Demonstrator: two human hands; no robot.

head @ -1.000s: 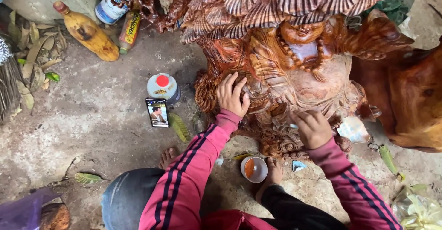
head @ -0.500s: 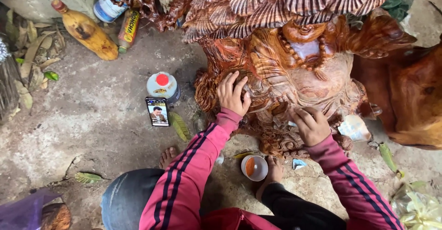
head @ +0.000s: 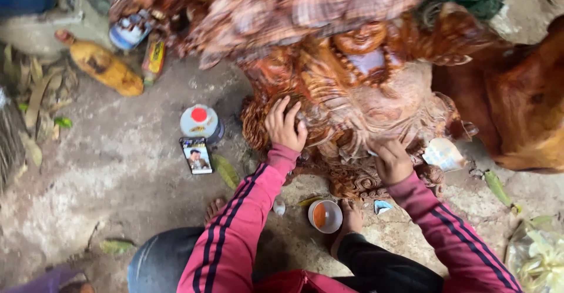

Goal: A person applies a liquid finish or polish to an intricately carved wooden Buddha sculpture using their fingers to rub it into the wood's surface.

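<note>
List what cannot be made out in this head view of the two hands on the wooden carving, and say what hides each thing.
- Top of the wooden carving: blurred and cut off by the upper edge.
- Anything held in the right hand: hidden by its closed fingers.
- Left hand palm: pressed to the wood.
- Contents of the small cup: only orange shows.
- Phone screen: too small.
</note>
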